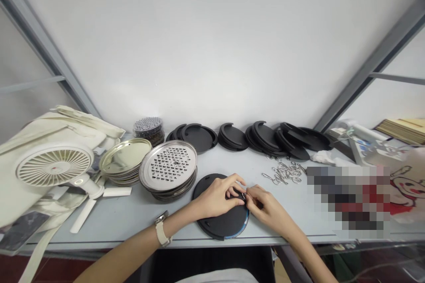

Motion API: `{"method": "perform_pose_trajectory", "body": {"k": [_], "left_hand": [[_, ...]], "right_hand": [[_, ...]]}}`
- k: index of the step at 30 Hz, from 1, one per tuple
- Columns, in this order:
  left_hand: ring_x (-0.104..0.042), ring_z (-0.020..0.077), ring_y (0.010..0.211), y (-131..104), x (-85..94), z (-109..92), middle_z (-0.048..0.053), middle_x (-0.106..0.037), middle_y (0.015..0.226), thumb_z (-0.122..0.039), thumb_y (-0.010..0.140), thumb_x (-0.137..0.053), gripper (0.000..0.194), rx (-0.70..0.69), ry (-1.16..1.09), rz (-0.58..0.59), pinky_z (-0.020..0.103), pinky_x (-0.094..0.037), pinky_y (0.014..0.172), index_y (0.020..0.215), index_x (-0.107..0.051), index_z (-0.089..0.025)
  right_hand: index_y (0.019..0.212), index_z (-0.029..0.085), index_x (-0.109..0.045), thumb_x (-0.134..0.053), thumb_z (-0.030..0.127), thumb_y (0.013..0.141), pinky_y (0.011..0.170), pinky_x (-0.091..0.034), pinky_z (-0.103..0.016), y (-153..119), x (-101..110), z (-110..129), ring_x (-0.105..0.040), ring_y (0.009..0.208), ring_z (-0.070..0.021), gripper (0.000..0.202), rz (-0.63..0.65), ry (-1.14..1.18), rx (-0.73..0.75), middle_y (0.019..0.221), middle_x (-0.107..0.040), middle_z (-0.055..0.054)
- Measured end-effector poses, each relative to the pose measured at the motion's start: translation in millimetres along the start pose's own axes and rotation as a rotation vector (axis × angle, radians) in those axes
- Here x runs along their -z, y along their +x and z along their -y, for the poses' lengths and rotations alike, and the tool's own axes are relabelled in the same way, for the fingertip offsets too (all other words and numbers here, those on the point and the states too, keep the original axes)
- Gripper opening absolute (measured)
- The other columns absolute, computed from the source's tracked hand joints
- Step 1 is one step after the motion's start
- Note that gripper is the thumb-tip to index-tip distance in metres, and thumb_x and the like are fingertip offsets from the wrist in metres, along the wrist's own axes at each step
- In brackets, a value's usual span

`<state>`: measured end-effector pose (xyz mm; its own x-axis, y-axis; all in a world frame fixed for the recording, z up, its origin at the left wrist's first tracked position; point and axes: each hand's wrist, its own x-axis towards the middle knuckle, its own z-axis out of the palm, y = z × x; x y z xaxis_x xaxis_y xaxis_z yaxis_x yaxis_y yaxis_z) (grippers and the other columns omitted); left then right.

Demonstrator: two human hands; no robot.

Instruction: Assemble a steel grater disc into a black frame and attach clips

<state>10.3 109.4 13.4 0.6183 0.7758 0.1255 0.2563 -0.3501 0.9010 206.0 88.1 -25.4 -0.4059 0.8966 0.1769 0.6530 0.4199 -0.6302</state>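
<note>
In front of me a round black plastic disc (219, 225) lies on the table, with a strip of blue showing along its lower right rim. My left hand (221, 196) rests over the disc, its fingers curled and its thumb reaching toward the right edge. Close by, my right hand (265, 205) pinches at that edge with thumb and fingers. A small shiny metal piece (244, 195) shows between the fingertips of both hands, mostly covered. To the right lies a loose pile of metal clasps (283, 172).
Left of the disc stand a stack of perforated metal discs (172, 168) and a stack of gold-coloured lids (126, 157). A white fan (56, 166) lies beside a cream bag (43, 132). Several black round trays (232, 137) line the wall. A white tissue (322, 157) sits right.
</note>
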Motion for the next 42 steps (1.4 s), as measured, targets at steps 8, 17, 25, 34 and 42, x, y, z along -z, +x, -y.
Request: {"method": "perform_pose_trajectory", "body": {"k": [8,17,25,34,42], "left_hand": [[-0.065,0.0145,0.086,-0.3,1.1,-1.7,0.003,-0.070,0.104,-0.011,0.076,-0.066,0.038,-0.001,-0.012,0.006,0.024,-0.049,0.078,0.110,-0.054,-0.023],[-0.065,0.0138,0.087,-0.8,0.4,-0.7,0.003,-0.071,0.102,-0.011,0.077,-0.064,0.039,-0.003,-0.024,0.003,0.024,-0.049,0.081,0.113,-0.053,-0.024],[-0.062,0.0145,0.085,-1.6,0.0,1.5,0.001,-0.067,0.107,-0.013,0.075,-0.065,0.043,-0.009,0.052,-0.013,0.024,-0.048,0.076,0.113,-0.051,-0.025],[-0.063,0.0153,0.086,-1.1,-0.5,3.3,0.003,-0.067,0.105,-0.014,0.076,-0.066,0.040,-0.019,0.061,-0.011,0.026,-0.049,0.077,0.113,-0.052,-0.024],[-0.064,0.0148,0.086,-0.4,-0.6,3.2,0.003,-0.069,0.104,-0.013,0.077,-0.066,0.039,-0.015,0.012,-0.008,0.025,-0.050,0.079,0.112,-0.053,-0.023]], "right_hand": [[0.063,0.021,-0.035,-0.039,0.021,0.091,0.062,-0.036,-0.028,0.0,-0.2,-1.4,-0.046,0.065,-0.0159,0.028,0.010,0.011,0.007,0.060,-0.043,0.003],[0.062,0.022,-0.030,-0.040,0.021,0.090,0.061,-0.035,-0.027,-1.3,-0.9,-4.2,-0.044,0.065,-0.0160,0.030,0.019,0.040,-0.018,0.060,-0.039,0.004],[0.063,0.022,-0.033,-0.037,0.028,0.094,0.061,-0.035,-0.027,-0.9,-0.9,-2.5,-0.044,0.064,-0.0163,0.032,0.002,0.052,-0.028,0.059,-0.040,0.004],[0.067,0.021,-0.040,-0.034,0.028,0.097,0.064,-0.036,-0.029,1.4,2.2,5.3,-0.045,0.065,-0.0171,0.031,0.022,0.029,0.010,0.061,-0.045,0.002],[0.066,0.022,-0.034,-0.036,0.025,0.095,0.063,-0.036,-0.028,-0.4,2.4,4.0,-0.045,0.066,-0.0168,0.030,0.027,0.026,0.004,0.062,-0.042,0.003]]}}
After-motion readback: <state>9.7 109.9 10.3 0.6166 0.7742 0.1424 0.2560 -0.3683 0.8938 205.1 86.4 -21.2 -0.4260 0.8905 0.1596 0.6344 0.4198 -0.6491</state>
